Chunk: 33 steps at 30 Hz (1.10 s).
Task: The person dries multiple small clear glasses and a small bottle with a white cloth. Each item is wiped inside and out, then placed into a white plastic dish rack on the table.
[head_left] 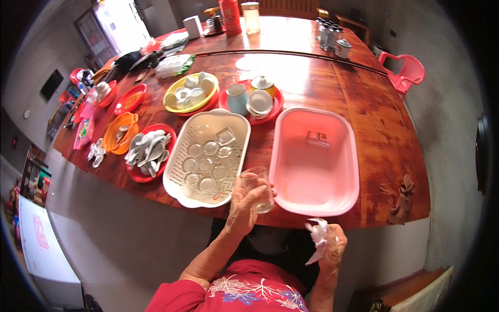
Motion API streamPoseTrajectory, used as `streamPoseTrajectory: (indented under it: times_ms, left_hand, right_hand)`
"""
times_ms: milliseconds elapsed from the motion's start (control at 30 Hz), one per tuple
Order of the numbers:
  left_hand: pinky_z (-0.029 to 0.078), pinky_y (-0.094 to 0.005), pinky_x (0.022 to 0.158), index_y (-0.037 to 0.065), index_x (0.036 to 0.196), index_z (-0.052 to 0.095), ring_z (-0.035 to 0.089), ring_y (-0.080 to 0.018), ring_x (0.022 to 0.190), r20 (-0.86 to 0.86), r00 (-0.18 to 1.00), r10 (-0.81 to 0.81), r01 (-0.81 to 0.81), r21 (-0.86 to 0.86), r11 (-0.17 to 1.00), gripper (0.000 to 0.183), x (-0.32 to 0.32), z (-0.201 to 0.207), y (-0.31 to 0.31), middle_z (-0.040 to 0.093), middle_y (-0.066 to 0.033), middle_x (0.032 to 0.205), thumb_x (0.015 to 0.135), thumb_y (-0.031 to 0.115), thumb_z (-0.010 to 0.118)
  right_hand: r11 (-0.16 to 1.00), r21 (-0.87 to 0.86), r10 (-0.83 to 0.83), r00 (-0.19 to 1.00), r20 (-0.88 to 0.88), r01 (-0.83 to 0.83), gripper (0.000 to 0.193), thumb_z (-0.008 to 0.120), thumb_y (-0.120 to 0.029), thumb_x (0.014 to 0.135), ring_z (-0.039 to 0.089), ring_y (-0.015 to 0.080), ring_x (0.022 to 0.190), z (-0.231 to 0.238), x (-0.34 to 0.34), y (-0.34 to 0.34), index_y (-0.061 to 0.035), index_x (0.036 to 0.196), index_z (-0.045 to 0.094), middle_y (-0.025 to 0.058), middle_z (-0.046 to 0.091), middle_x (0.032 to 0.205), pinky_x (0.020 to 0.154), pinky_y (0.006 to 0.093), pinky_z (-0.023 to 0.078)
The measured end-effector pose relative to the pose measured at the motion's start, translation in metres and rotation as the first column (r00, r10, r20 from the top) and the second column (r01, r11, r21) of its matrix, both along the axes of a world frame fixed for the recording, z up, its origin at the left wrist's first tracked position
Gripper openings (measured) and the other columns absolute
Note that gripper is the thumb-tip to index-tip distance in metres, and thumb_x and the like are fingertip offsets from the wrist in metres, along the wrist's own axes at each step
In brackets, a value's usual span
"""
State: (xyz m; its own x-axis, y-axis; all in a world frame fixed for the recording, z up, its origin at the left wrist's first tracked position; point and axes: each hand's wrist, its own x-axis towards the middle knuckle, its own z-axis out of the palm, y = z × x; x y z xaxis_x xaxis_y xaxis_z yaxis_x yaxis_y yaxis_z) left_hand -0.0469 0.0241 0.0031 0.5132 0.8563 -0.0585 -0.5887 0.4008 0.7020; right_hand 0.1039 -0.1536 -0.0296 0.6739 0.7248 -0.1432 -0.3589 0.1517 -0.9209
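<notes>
My left hand (243, 207) is wrapped round a clear drinking glass (254, 179), tilted, above the table's front edge between two tubs. In my right hand (334, 244) is a crumpled white cloth or tissue (318, 238), held lower and to the right, apart from the glass. A pink plastic basin (314, 182) stands just ahead of my right hand, with no glasses in it. Left of the glass, a white perforated basket (179, 179) holds several clear glasses (205, 165).
Left of the basket lies a red plate of white spoons (152, 151), beside an orange basket (115, 134). Behind are a yellow bowl of white cups (191, 94) and a red tray with mugs (237, 100). A brown cloth (401, 203) lies at the table's right edge.
</notes>
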Motion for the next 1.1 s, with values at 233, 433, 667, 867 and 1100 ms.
streamPoseTrajectory:
  times_ms: [233,433,667,867,1100]
  left_hand:
    - [0.056,-0.0385,0.07,0.006,0.114,0.041,0.063,-0.0279,0.086,-0.191,0.97,0.149,-0.117,0.17,0.978,0.045,-0.042,0.018,0.043,0.057,-0.016,0.101,0.074,0.008,0.061]
    - [0.052,-0.03,0.073,0.002,0.119,0.046,0.06,-0.0196,0.087,-0.57,0.358,0.74,-0.085,0.769,0.634,0.06,-0.119,0.021,0.135,0.054,-0.0116,0.104,0.07,0.015,0.077]
    - [0.047,-0.0413,0.081,0.005,0.11,0.052,0.058,-0.0322,0.09,-0.443,-0.019,0.896,0.343,0.839,0.422,0.054,-0.129,0.034,0.171,0.055,-0.0153,0.099,0.062,0.018,0.075]
    - [0.048,-0.0409,0.079,0.005,0.104,0.056,0.059,-0.0318,0.09,-0.485,0.005,0.875,0.379,0.81,0.447,0.047,-0.134,0.03,0.167,0.056,-0.0151,0.098,0.062,0.018,0.075]
    - [0.048,-0.0377,0.079,0.003,0.105,0.059,0.059,-0.0288,0.086,-0.538,0.071,0.84,0.297,0.815,0.497,0.046,-0.145,0.036,0.162,0.056,-0.0151,0.1,0.063,0.016,0.073]
  right_hand:
    - [0.999,-0.01,0.036,0.999,0.021,-0.035,0.029,0.059,-0.03,0.091,0.051,0.0064,0.057,-0.013,0.006,-0.004,-0.0022,0.084,0.054,0.0047,0.06,0.07,0.05,0.018,0.041]
    - [1.0,0.002,0.019,1.0,-0.021,-0.019,0.026,0.06,-0.027,0.089,0.052,0.0053,0.057,-0.012,0.005,-0.005,-0.0021,0.082,0.054,0.0048,0.061,0.072,0.047,0.0167,0.039]
    - [1.0,-0.003,0.023,1.0,-0.022,-0.023,0.027,0.062,-0.027,0.087,0.054,0.0078,0.057,-0.006,0.002,-0.006,-0.0015,0.082,0.054,0.0062,0.061,0.071,0.048,0.0187,0.041]
    - [0.951,0.151,0.268,0.963,0.035,-0.271,0.016,0.061,-0.014,0.079,0.057,0.012,0.064,0.022,0.0,0.001,-0.0021,0.077,0.051,0.0135,0.062,0.084,0.055,0.0228,0.048]
    - [0.864,-0.109,0.493,0.781,0.384,-0.491,0.018,0.051,0.006,0.08,0.058,0.0114,0.051,0.1,0.004,0.075,-0.0007,0.097,0.053,0.0098,0.062,0.071,0.039,0.0246,0.044]
